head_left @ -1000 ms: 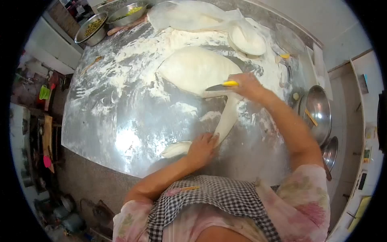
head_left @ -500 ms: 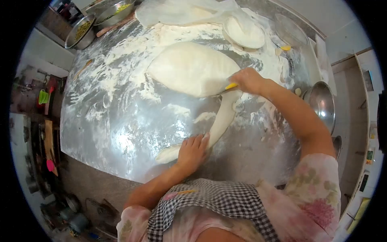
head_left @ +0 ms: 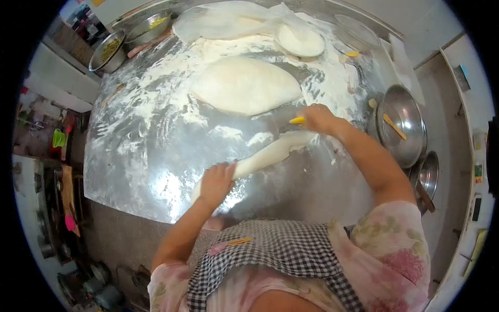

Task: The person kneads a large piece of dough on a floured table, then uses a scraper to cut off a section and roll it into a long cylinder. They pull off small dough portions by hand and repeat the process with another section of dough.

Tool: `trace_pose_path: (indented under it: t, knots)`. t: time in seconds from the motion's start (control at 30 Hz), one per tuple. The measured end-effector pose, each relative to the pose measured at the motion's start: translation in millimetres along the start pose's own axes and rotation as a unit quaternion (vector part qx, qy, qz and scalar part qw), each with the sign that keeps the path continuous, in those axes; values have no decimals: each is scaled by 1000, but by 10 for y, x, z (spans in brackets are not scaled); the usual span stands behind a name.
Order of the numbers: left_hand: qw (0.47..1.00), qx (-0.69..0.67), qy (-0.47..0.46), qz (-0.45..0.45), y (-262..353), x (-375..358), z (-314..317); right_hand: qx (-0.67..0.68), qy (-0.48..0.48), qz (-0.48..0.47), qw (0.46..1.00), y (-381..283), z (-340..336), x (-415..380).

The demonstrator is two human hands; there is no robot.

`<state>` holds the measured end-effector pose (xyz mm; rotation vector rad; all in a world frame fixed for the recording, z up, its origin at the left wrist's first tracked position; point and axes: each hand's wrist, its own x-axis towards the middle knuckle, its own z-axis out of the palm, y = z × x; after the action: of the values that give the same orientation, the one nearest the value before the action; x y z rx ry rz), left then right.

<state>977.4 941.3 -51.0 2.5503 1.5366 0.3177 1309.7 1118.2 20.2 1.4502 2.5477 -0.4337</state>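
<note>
One dough strip (head_left: 270,155) lies slantwise on the floured metal surface (head_left: 296,195), nearer the person than the large dough sheet (head_left: 247,86) and apart from it, its lower part clasped in the left hand (head_left: 217,183). One yellow-handled knife (head_left: 297,120) is gripped in the right hand (head_left: 317,118), between sheet and strip. Step in hand, by judgement: parting strip from sheet, seemingly complete; the next move calls for keeping the blade clear of the strip.

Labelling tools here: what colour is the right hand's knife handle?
The knife handle is yellow, clearest in the head view.
</note>
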Motion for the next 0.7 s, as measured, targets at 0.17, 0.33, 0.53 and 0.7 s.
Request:
trace_pose_path:
  t: [0.17, 0.33, 0.53, 0.7]
  knots:
    - [997, 53, 49, -33, -123, -334, -247, 90, 62, 147, 983, 8, -194, -497]
    - [993, 31, 46, -101, -167, -529, -229, -11, 94, 209, 973, 299, 284, -534]
    - [990, 18, 46, -135, -176, -773, -240, -121, 172, 145, 967, 130, 441, -684]
    - [996, -13, 22, -90, -465, -627, -176, 3, 13, 18, 1000, -774, 744, -545]
